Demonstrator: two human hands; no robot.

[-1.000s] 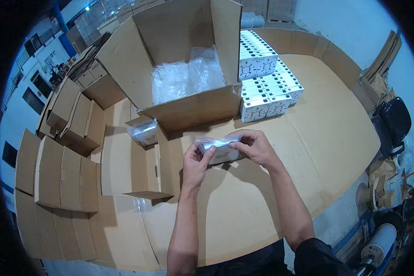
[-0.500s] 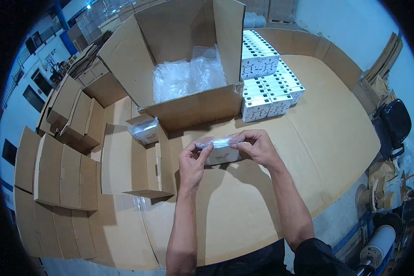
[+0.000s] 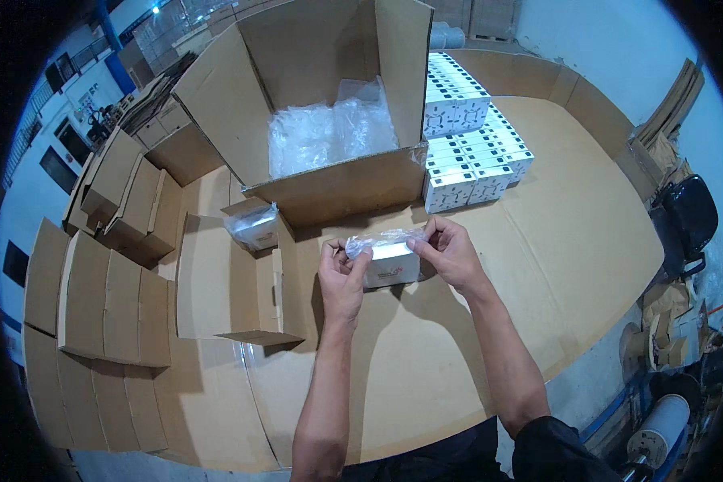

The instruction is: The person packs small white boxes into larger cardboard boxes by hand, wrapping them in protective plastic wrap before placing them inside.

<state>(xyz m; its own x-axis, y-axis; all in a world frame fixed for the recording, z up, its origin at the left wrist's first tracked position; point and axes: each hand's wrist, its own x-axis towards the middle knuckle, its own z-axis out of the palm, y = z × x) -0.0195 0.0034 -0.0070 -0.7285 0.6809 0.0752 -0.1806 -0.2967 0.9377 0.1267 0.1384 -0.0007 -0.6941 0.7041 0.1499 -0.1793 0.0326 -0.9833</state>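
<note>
A small white box stands on the cardboard-covered table in front of me, with a clear plastic bag bunched along its upper edge. My left hand pinches the bag's left end between thumb and fingers. At the other end, my right hand grips the plastic the same way. Left of my hands sits an open brown carton, holding a white box in clear plastic at its far end.
A large open carton full of clear plastic bags stands beyond my hands. Stacked white boxes are to its right. Several brown cartons line the left side. A black chair stands past the table's right edge.
Both hands have shifted slightly, and the plastic between them is spread wider and looser over the top of the box. More of the white box's front now shows.
</note>
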